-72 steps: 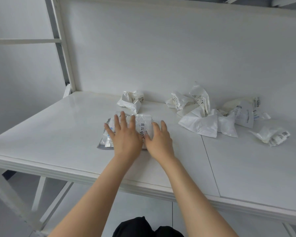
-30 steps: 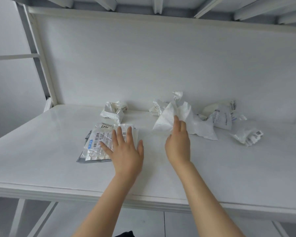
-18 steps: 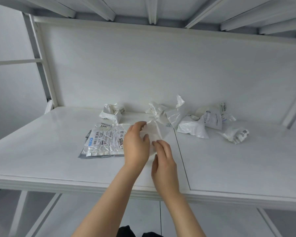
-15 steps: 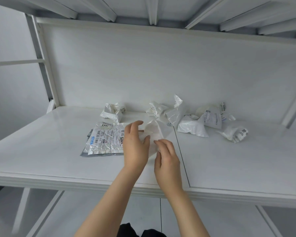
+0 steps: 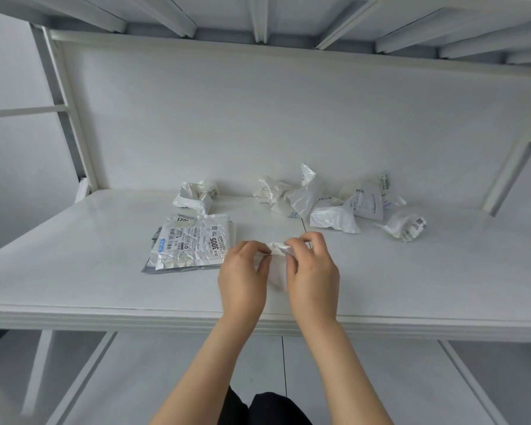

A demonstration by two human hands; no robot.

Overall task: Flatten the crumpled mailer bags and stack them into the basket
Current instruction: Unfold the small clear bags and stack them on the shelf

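Both hands hold one crumpled white mailer bag [image 5: 277, 265] just above the table's middle. My left hand [image 5: 242, 277] pinches its left edge and my right hand [image 5: 311, 271] pinches its top right; most of the bag is hidden between them. To the left lies a flattened stack of mailer bags [image 5: 190, 243] with barcode labels facing up. Behind that stack sits a crumpled bag [image 5: 195, 197]. A pile of crumpled bags [image 5: 325, 200] lies at the back right, and one more crumpled bag [image 5: 406, 225] sits farther right. No basket is in view.
The white table [image 5: 426, 277] has a back panel close behind the bags and a seam running through its middle. Shelf beams [image 5: 258, 16] pass overhead. White frame posts [image 5: 68, 118] stand at the left and right ends. The floor shows below the front edge.
My right hand took a crumpled bag from the back pile and brought it to the table's middle. My left hand left the flattened stack and now pinches that bag too.
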